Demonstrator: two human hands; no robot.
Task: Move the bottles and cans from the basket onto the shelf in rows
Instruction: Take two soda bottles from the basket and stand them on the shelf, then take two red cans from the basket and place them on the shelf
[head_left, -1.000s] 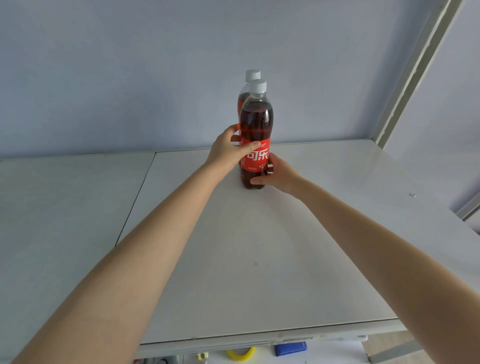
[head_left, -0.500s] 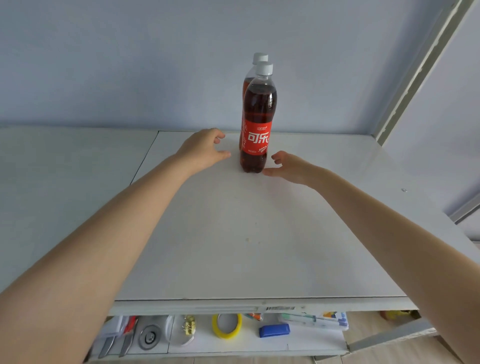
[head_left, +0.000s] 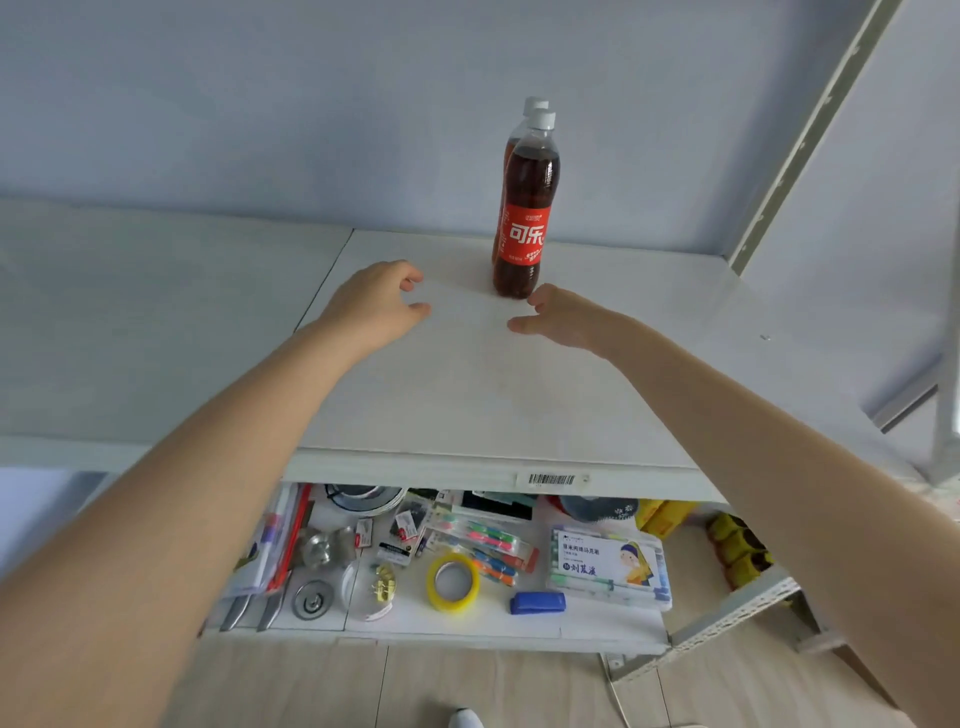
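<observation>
A cola bottle (head_left: 525, 208) with a red label and white cap stands upright on the white shelf (head_left: 467, 395), towards its back. A second cola bottle (head_left: 531, 105) stands directly behind it, mostly hidden; only its cap and a strip of its side show. My left hand (head_left: 375, 301) hovers over the shelf to the left of the bottles, fingers loosely curled, holding nothing. My right hand (head_left: 563, 317) is just in front of the front bottle, fingers relaxed, empty and clear of the bottle. No basket is in view.
A lower shelf (head_left: 447, 623) holds clutter: a yellow tape roll (head_left: 453, 582), a blue stapler (head_left: 536, 603), marker packs (head_left: 608, 564), knives (head_left: 249, 608). A white metal upright (head_left: 800, 135) rises at the right. A second white shelf panel (head_left: 156, 322) lies to the left. Wooden floor is below.
Both hands have let go of the front bottle and drawn back towards me. The view has tilted down, showing the lower shelf and floor.
</observation>
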